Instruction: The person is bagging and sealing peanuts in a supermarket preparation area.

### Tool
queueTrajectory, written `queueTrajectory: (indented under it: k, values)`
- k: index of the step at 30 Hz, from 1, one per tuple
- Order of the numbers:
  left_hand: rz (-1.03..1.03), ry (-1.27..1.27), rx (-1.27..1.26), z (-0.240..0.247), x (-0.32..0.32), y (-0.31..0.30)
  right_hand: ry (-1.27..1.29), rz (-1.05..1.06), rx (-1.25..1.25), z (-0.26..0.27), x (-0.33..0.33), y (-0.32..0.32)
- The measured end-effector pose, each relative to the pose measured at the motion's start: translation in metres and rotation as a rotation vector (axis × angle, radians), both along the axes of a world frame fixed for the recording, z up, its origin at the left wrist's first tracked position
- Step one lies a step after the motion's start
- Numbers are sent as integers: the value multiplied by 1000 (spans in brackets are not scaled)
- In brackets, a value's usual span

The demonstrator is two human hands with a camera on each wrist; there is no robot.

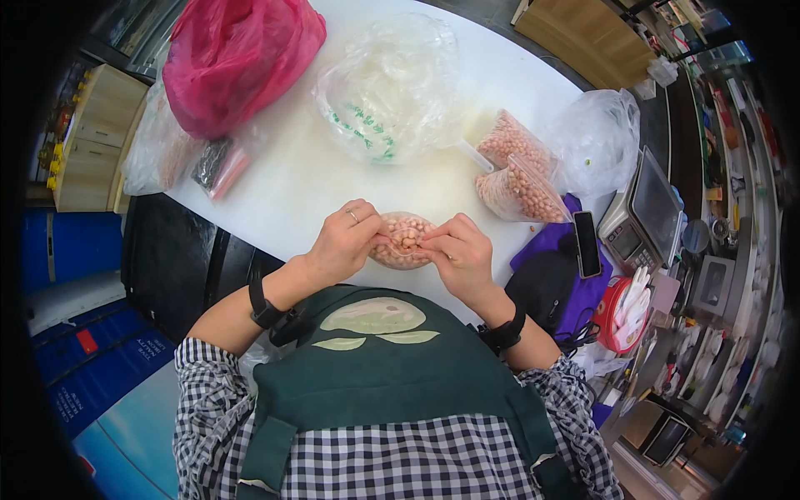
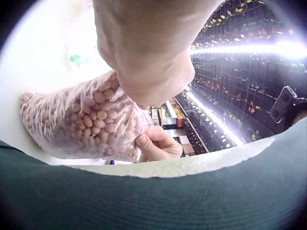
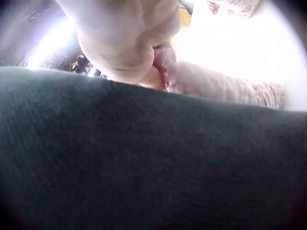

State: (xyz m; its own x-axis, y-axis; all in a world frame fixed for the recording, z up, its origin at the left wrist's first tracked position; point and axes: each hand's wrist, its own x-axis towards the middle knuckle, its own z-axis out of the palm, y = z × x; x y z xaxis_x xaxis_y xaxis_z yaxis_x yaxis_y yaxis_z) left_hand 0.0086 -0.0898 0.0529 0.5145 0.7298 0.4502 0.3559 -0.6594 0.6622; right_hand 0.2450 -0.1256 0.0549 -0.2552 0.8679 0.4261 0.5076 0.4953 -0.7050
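Observation:
A clear plastic bag of peanuts [image 1: 403, 240] stands on the white table close to the apron. My left hand [image 1: 343, 242], with a ring on one finger, pinches the bag's top edge from the left. From the right, my right hand [image 1: 460, 257] pinches the opposite part of the same edge. Pinkish, round nuts show through the creased plastic of the peanut bag [image 2: 91, 122] in the left wrist view, where the right hand [image 2: 160, 143] grips its upper corner. The apron hides much of the right wrist view.
Two more filled peanut bags [image 1: 521, 187] lie at the right. A large clear bag [image 1: 387, 87] with green writing spreads across the back. A pink plastic bag [image 1: 237, 62] stands at the back left. A phone [image 1: 587, 244], a purple bag [image 1: 537, 248] and a scale [image 1: 637, 221] line the right edge.

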Motion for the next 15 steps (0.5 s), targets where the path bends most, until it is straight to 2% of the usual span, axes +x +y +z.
queueTrajectory:
  k: [4,6,8,10,12,14,15]
  values:
    - [-21,-23,81,21,2,1,51,41,72,23,0,-9]
    - [-30,-68,99,18,2,0,56,31,75,12,1,-4]
    - [-46,50,60,4,1,7,53,14,98,6,3,-3]
    - [-69,28,81,9,1,7,1,113,157,4,3,-5]
    - [-104,11,73,7,-6,-2,9,82,135,-1,1,-8]
    - [-89,107,-130,3,-10,0,25,104,45,-9,5,-9]
    - [-110,100,-118,5,-10,2,15,83,55,-1,11,-4]
